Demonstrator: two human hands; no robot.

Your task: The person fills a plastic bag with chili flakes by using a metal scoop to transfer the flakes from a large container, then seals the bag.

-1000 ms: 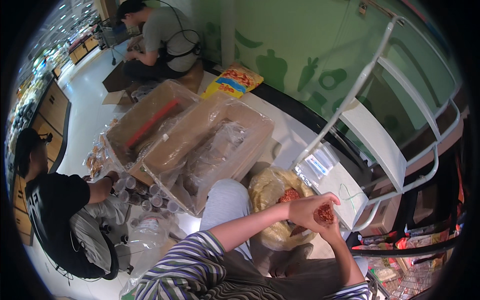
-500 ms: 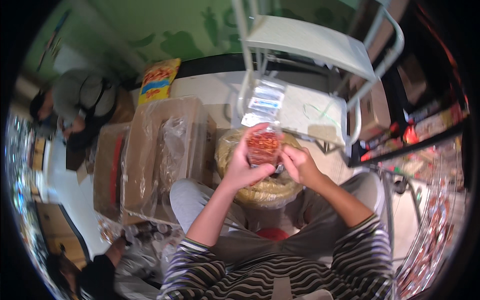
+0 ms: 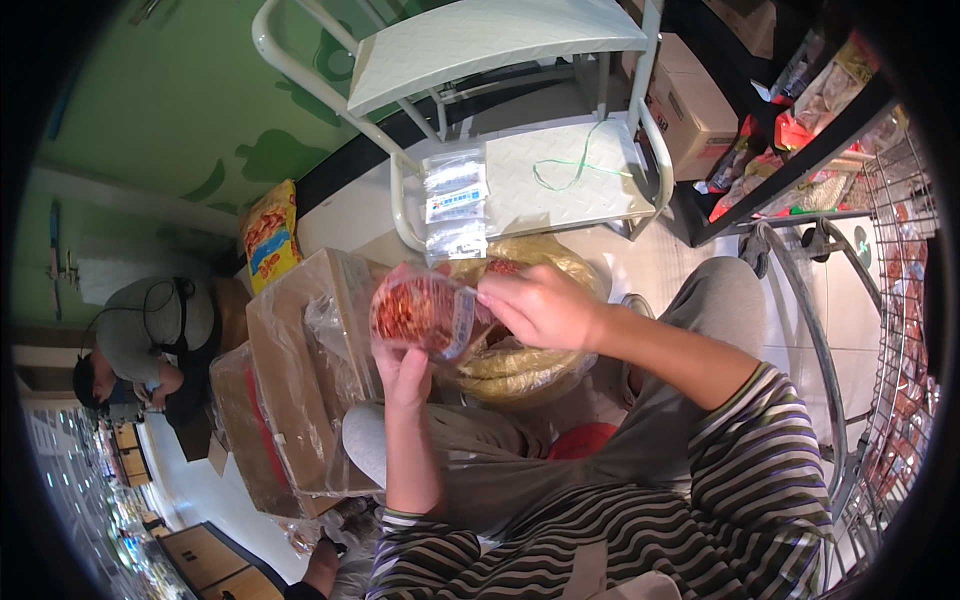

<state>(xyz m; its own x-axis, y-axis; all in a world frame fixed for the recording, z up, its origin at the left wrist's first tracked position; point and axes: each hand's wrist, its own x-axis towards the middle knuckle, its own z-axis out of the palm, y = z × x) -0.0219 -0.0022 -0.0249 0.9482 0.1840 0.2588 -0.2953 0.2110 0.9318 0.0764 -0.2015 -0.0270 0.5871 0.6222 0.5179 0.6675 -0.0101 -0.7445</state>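
Note:
My left hand (image 3: 404, 378) is wrapped round a clear plastic container of red dried chilli pieces (image 3: 408, 312), tilted with one end toward me. A clear label with blue print (image 3: 462, 320) lies along the container's right edge. There my right hand (image 3: 545, 308) has thumb and fingers pinched together at the label; its other fingers are curled in. Below both hands stands a large yellow plastic sack (image 3: 520, 375) with a rolled rim, and some red content shows behind my right hand. A strip of silvery labels (image 3: 457, 205) hangs over the step stool's lower tread.
The white metal step stool (image 3: 590, 165) stands ahead, green string on its tread. At left are plastic-lined cardboard boxes (image 3: 300, 350) and a yellow snack bag (image 3: 270, 235). A wire cart (image 3: 890, 330) stands right. Another person (image 3: 155, 330) crouches far left.
The view has turned. My left hand has shifted left with the container and tilted it. My right hand has come to the container's edge, where a label now shows.

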